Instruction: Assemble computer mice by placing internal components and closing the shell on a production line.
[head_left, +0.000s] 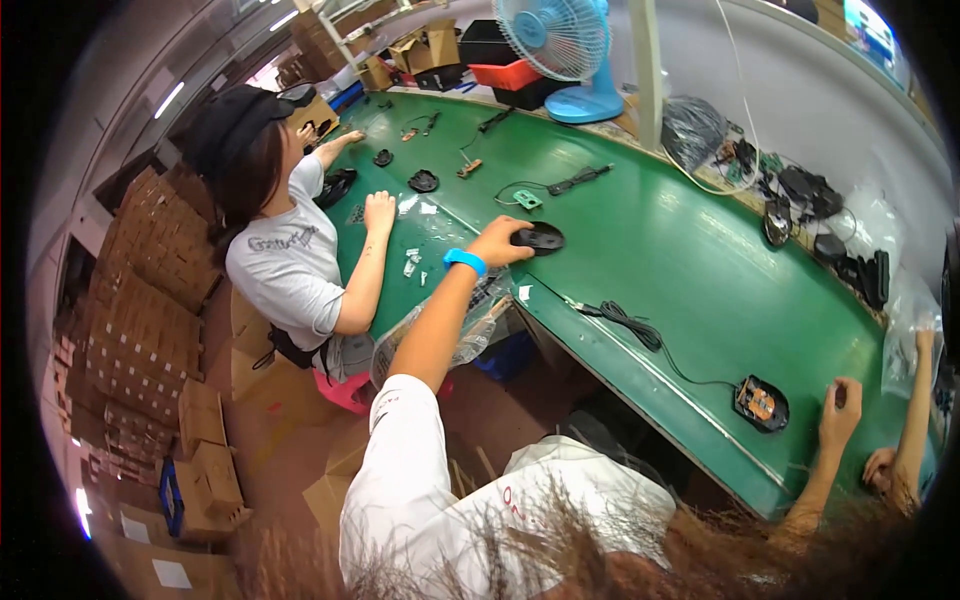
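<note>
Your left hand (500, 242) grips the black mouse shell (545, 240) by one end—likely for control; your right hand (841, 408) curls—I can't tell around what.

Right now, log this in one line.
left grip: holding black mouse shell | right grip: curled, near open mouse | cable: on green table

One held black shell (543, 238), one orange-boarded mouse base (762, 404), one blue fan (540, 32), one wristband (465, 261)

I saw a green table (640, 260), a black mouse shell (545, 238), an orange circuit board (757, 402), a bright blue wristband (465, 261), a white sleeve (402, 450), a blue fan (585, 104) and brown boxes (145, 315).
</note>
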